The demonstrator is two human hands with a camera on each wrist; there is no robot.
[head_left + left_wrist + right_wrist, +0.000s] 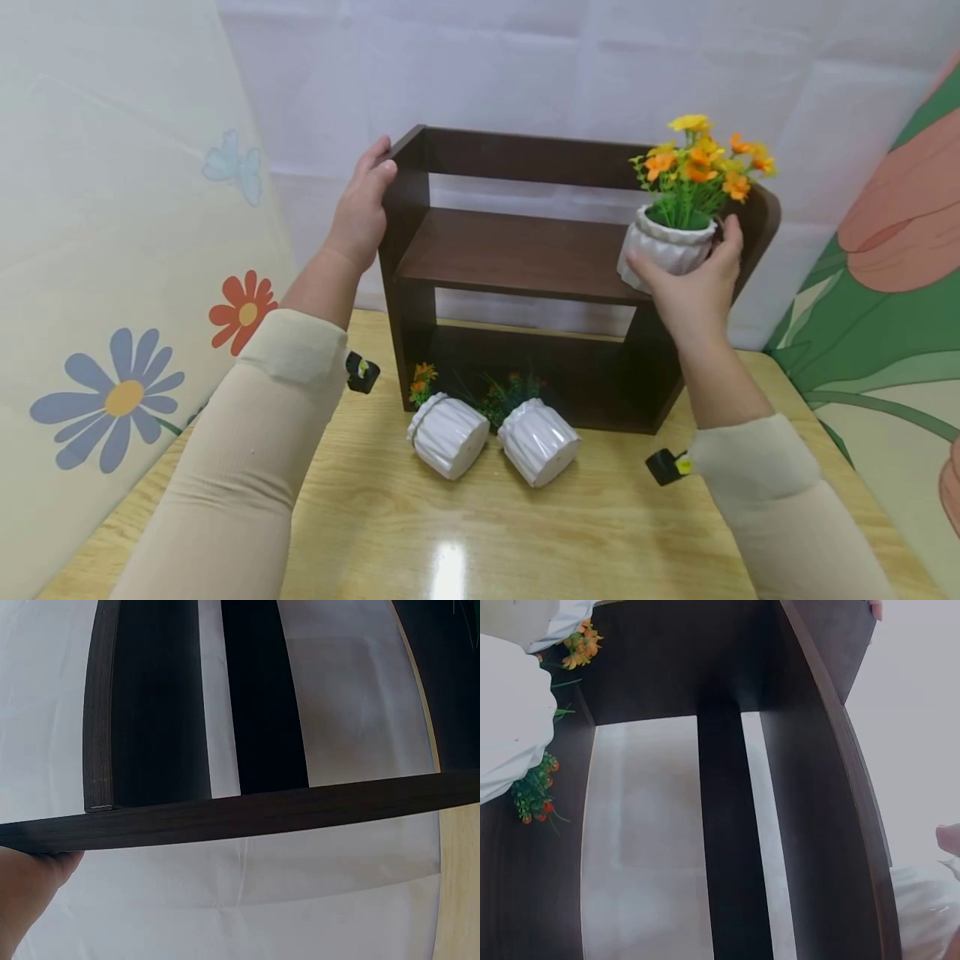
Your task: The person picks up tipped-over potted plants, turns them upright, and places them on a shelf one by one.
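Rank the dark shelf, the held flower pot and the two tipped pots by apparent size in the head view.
1. Dark shelf, largest by far.
2. Held flower pot in the right hand, flowers included.
3. The two tipped pots look alike; no ranking between them.

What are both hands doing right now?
Left hand: grips the shelf at its top corner.
Right hand: holds the flower pot.

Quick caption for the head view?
Right hand sets flowerpot on shelf; left hand steadies it.
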